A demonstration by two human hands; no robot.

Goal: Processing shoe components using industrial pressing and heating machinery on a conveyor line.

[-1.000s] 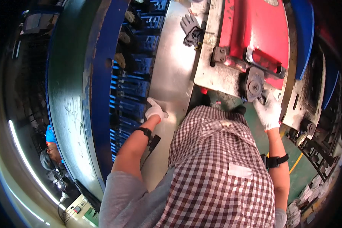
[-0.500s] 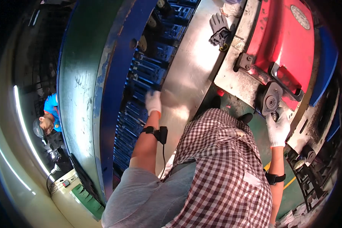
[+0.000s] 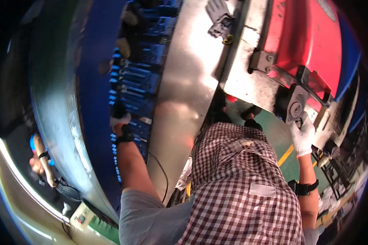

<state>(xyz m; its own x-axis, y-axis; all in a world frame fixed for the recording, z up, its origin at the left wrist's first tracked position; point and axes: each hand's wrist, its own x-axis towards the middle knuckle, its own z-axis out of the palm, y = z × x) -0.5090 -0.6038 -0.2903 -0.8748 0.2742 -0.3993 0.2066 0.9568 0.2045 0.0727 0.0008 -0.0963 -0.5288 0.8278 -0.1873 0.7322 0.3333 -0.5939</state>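
Knob (image 3: 299,123) at lower end of grey plate (image 3: 296,107), by near end of red panel (image 3: 315,41). Plate's long axis steep, top leaning right. Right hand (image 3: 304,136) nearer, just below plate, knob lying up-left of palm: thumb and fingers look clamped on knob. Left hand (image 3: 121,120) well apart, across steel surface (image 3: 178,110), beside blue bars (image 3: 135,75); blurred, cannot tell whether its fingers are apart or together. Grey glove (image 3: 220,19) on surface, farther off.

Left fingers (image 3: 124,119) deeper into machine (image 3: 93,77)
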